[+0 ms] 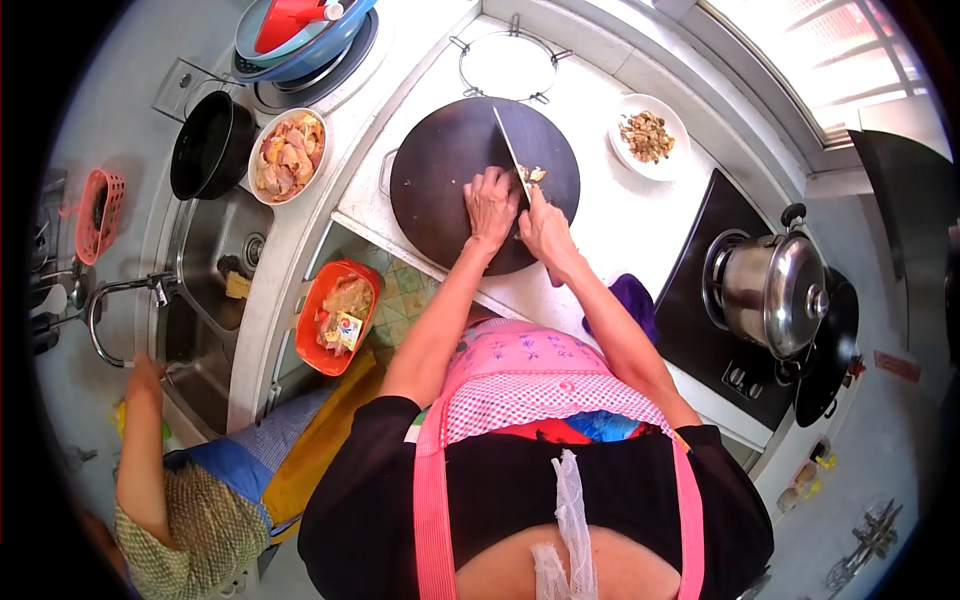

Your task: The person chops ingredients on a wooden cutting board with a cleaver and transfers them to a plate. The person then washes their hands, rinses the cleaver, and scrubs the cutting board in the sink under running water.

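A round dark cutting board (430, 200) lies on the white counter. My right hand (547, 232) is closed around the handle of a kitchen knife (507, 140), its blade pointing away from me over the board. Small pale and brown chopped pieces (534, 176) lie against the right side of the blade. Just left of the blade, my left hand (491, 205) rests on the board with its fingers bent and close together; whatever is under them is hidden. To the right stands a white bowl (672, 165) of chopped brown pieces (646, 136).
A steel pot (765, 290) sits on the black stove (700, 300) at right. On the left are a bowl of raw meat pieces (290, 158), a black pot (212, 146), a sink (225, 215) and an orange bin (318, 350). Another person's arm (140, 440) is by the faucet (100, 310).
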`<action>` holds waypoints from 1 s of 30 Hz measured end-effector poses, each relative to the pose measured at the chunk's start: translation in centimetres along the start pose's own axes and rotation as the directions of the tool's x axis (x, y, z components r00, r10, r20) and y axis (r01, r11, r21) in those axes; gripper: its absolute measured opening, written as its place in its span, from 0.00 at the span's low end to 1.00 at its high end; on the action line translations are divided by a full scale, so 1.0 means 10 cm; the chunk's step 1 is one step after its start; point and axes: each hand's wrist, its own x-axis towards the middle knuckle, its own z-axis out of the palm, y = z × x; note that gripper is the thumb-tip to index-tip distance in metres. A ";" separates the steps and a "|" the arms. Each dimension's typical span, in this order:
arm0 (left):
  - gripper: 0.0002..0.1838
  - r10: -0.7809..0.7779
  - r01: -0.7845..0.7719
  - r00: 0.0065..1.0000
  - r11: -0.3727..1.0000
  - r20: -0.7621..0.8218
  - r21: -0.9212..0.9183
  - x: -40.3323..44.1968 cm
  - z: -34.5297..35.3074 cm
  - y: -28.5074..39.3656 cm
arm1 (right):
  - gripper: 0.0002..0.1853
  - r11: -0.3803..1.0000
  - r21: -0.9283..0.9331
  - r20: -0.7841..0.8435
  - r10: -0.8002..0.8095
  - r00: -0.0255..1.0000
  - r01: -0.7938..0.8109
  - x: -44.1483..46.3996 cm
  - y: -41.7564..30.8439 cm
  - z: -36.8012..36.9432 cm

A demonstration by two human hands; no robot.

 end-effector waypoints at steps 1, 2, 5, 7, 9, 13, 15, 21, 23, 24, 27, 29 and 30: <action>0.10 0.002 -0.002 1.000 1.000 -0.001 0.003 -0.02 0.00 -0.01 | 0.18 0.996 0.081 0.029 0.028 0.999 -0.031 0.02 -0.01 -0.09; 0.10 0.000 0.000 1.000 1.000 0.008 -0.008 -0.03 -0.01 -0.02 | 0.17 0.985 0.162 0.060 0.053 0.997 -0.062 0.04 -0.02 -0.21; 0.09 0.006 -0.007 1.000 0.998 -0.012 -0.059 -0.08 -0.05 -0.06 | 0.17 0.979 0.153 0.060 0.127 0.990 -0.135 -0.07 -0.08 -0.54; 0.09 0.004 -0.009 0.999 0.995 -0.050 -0.103 -0.09 -0.08 -0.07 | 0.18 0.952 0.234 0.055 0.188 0.981 -0.196 -0.18 -0.09 -0.67; 0.08 0.005 -0.012 0.998 0.992 -0.055 -0.123 -0.09 -0.10 -0.03 | 0.18 0.953 0.226 0.043 0.196 0.980 -0.200 -0.24 -0.01 -0.68; 0.06 0.079 -0.081 0.996 0.996 -0.037 -0.046 -0.03 -0.05 0.13 | 0.19 0.954 0.218 0.040 0.200 0.979 -0.204 -0.28 0.06 -0.71; 0.05 0.116 -0.116 0.993 0.993 0.004 -0.007 0.00 -0.01 0.18 | 0.19 0.951 0.214 0.058 0.216 0.975 -0.224 -0.30 0.11 -0.71; 0.03 0.232 -0.230 0.971 0.972 0.048 -0.044 0.13 0.11 0.11 | 0.19 0.943 0.223 0.076 0.237 0.969 -0.248 -0.34 0.21 -0.69; 0.02 0.199 -0.196 0.980 0.978 0.030 -0.074 0.17 0.09 0.08 | 0.19 0.951 0.203 0.080 0.223 0.971 -0.235 -0.31 0.20 -0.69; 0.02 0.160 -0.159 0.987 0.985 0.007 -0.068 0.18 0.06 0.07 | 0.18 0.973 0.161 0.059 0.158 0.986 -0.166 -0.29 0.14 -0.72; 0.02 0.093 -0.094 0.995 0.993 -0.021 -0.064 0.17 0.00 0.06 | 0.17 0.992 0.120 0.016 0.044 0.999 -0.046 -0.16 0.06 -0.66; 0.03 0.074 -0.074 0.997 0.997 0.008 -0.023 0.14 -0.03 0.07 | 0.17 0.992 0.124 -0.005 -0.005 1.000 0.006 -0.05 0.10 -0.59; 0.04 0.106 -0.106 0.994 0.994 0.002 0.006 0.11 -0.02 0.10 | 0.16 0.996 0.084 0.037 0.006 0.999 -0.009 0.00 0.17 -0.53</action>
